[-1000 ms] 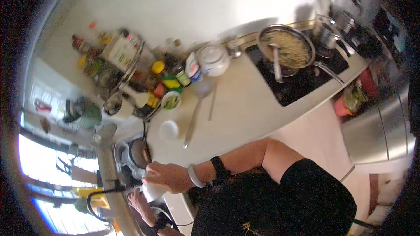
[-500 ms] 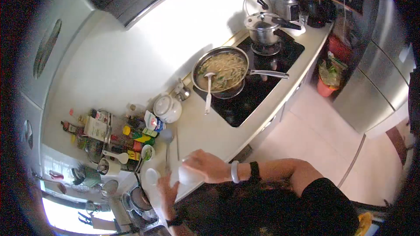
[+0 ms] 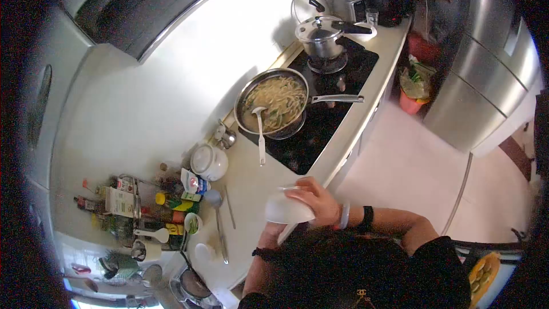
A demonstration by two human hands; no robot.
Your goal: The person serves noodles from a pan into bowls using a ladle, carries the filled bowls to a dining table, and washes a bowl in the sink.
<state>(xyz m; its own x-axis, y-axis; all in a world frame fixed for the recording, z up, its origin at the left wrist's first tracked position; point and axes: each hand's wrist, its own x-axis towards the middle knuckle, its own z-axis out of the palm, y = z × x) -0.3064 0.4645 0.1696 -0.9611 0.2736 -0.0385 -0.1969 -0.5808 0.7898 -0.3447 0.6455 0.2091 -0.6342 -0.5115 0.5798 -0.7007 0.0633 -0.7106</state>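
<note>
A white bowl (image 3: 287,208) is held tilted over the front edge of the counter. My right hand (image 3: 320,200) grips it by the rim on the right side, fingers at its upper edge. Against the bowl's lower left side is my left hand (image 3: 274,230), its fingers mostly hidden behind the bowl. Left of my hands, a long-handled spatula or ladle (image 3: 221,229) and a thin stick-like utensil (image 3: 230,207) lie on the counter. A small white cup or bowl (image 3: 205,252) stands near them.
On the black cooktop (image 3: 337,137) sits a frying pan (image 3: 274,102) of noodle-like food with a white ladle (image 3: 261,137) in it. Behind is a pressure cooker (image 3: 321,40). A white lidded jar (image 3: 209,162) and several bottles line the wall. The sink (image 3: 191,283) is lower left.
My right hand has moved right and up with the white bowl, which now shows more clearly. My left hand, apart before with fingers spread, has come to the bowl. The view has shifted.
</note>
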